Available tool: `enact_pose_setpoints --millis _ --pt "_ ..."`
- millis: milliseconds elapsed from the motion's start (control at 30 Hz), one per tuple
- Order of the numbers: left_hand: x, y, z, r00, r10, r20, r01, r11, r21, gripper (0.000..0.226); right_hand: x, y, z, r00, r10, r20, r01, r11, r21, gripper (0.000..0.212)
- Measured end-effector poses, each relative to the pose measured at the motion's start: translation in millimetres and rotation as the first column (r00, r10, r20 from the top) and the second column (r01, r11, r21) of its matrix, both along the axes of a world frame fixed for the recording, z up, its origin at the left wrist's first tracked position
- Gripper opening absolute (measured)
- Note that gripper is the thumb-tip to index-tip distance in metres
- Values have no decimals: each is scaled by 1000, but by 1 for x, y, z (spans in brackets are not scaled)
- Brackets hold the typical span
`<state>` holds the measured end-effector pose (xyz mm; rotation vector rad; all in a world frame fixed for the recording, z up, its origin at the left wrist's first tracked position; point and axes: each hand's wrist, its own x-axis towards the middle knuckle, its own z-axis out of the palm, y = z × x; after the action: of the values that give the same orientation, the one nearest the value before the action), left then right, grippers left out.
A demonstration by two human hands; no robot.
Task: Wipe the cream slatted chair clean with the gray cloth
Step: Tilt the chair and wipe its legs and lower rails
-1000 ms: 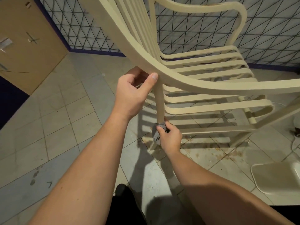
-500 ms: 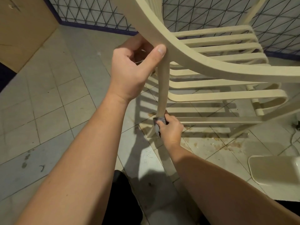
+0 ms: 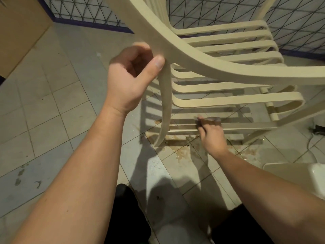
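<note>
Filling most of the view, a tiled floor (image 3: 52, 106) is seen, pale and scuffed, with brown wet stains (image 3: 181, 152) spread just in front of the chair's near leg. The room is closed off at the back by a wall (image 3: 299, 23) patterned with dark crossing lines above a dark blue skirting, and at the upper left by a tan panel (image 3: 17, 32). Open floor is left to the left of the chair; the right side is crowded by a pale tub (image 3: 299, 173) at the frame edge.

The cream slatted chair (image 3: 219, 71) is stood on the floor in the upper right, its slats run lengthwise from left to right, and its broad curved frame is swept from the top centre down to the right edge. Its near leg (image 3: 165, 111) is pointed down to the tiles, slightly curved.

The curved frame is gripped by the left hand (image 3: 130, 80), the thumb laid on the near face and the fingers curled behind it. A low crossbar (image 3: 246, 126) under the seat is touched by the gray cloth (image 3: 212, 120), which is bunched and held in the clenched fingers of the right hand (image 3: 212, 136). The cloth is blurred, and its folds cannot be told.
</note>
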<state>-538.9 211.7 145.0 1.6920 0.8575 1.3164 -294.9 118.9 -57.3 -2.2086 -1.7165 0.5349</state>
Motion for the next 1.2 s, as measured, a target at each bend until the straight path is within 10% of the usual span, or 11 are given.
enact_pose_setpoints --millis 333,867,1200 --pt "-12 -31 -107 867 -151 -475 -117 864 -489 43 -51 19 -12 878 452 157 -442 892 -95 44" --pt "12 -34 -133 651 -49 -757 -288 907 -306 25 177 -20 10 913 186 364 -92 961 -262 50" --pt "18 -42 -129 597 -3 -802 -338 906 -255 25 88 6 15 908 351 229 -252 893 -373 35"
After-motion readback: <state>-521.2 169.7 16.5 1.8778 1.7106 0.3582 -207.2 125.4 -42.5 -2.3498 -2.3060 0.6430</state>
